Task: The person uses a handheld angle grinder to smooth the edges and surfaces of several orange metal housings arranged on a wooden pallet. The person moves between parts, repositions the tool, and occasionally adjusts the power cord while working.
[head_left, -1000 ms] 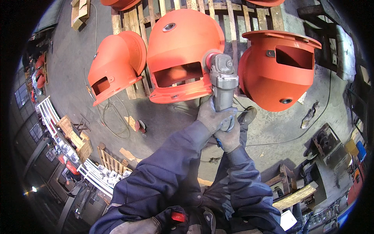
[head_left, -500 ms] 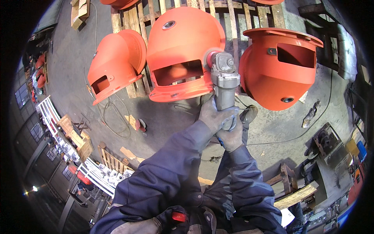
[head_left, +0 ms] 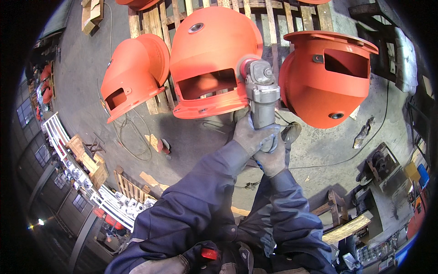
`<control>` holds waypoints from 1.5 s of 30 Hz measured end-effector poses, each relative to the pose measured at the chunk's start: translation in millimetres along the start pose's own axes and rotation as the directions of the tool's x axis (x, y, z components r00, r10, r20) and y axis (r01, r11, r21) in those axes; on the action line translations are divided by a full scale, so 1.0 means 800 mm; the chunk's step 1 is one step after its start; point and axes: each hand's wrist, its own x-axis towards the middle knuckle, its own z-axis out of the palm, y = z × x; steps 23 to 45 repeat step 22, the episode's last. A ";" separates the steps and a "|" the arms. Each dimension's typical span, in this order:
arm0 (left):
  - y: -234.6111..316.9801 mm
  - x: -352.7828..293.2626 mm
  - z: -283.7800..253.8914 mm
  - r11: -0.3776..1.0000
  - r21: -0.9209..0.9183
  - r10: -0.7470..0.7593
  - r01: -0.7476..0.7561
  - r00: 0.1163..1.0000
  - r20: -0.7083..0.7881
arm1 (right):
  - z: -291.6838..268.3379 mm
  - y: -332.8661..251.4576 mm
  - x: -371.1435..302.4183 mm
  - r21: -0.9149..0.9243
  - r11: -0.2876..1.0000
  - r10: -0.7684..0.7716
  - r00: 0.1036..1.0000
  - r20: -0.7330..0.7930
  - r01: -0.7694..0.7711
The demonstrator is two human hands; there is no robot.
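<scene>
A grey angle grinder (head_left: 264, 93) points away from me, with its red disc end at the right side of the middle orange pipe elbow (head_left: 210, 50). My left hand (head_left: 248, 134), in a grey glove, wraps round the grinder's body. Behind it my right hand (head_left: 273, 160), gloved too, is closed round the rear of the handle. The middle elbow has a rectangular opening facing me and a round metal-rimmed hole on top. Whether the disc touches the surface is hidden by the grinder's head. Another orange elbow (head_left: 344, 93) stands to the right, and a smaller one (head_left: 132, 68) to the left.
Wooden pallets (head_left: 273, 27) lie beneath and behind the elbows. A cable (head_left: 337, 163) runs over the concrete floor (head_left: 196, 150), and another lies coiled at the left. An open cardboard box (head_left: 92, 16) is at the far left. Metal machinery (head_left: 388, 182) stands at the right.
The whole view has shifted very slightly. Both hands keep their hold on the angle grinder, which stays at the same side of the middle elbow.
</scene>
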 end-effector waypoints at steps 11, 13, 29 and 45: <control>0.003 -0.008 0.007 0.997 -0.016 0.069 -0.070 0.997 -0.041 | -0.006 -0.005 0.000 -0.038 0.996 0.082 0.996 0.026 -0.081; 0.003 -0.006 0.005 0.999 -0.008 0.031 -0.031 0.999 -0.012 | -0.007 -0.006 0.002 -0.060 0.996 0.072 0.997 0.031 -0.070; -0.007 0.003 0.012 0.994 0.112 0.019 -0.022 0.999 0.030 | -0.013 0.024 -0.004 0.031 0.998 0.057 0.998 0.001 -0.057; -0.007 0.003 0.012 0.994 0.112 0.019 -0.022 0.999 0.030 | -0.013 0.024 -0.004 0.031 0.998 0.057 0.998 0.001 -0.057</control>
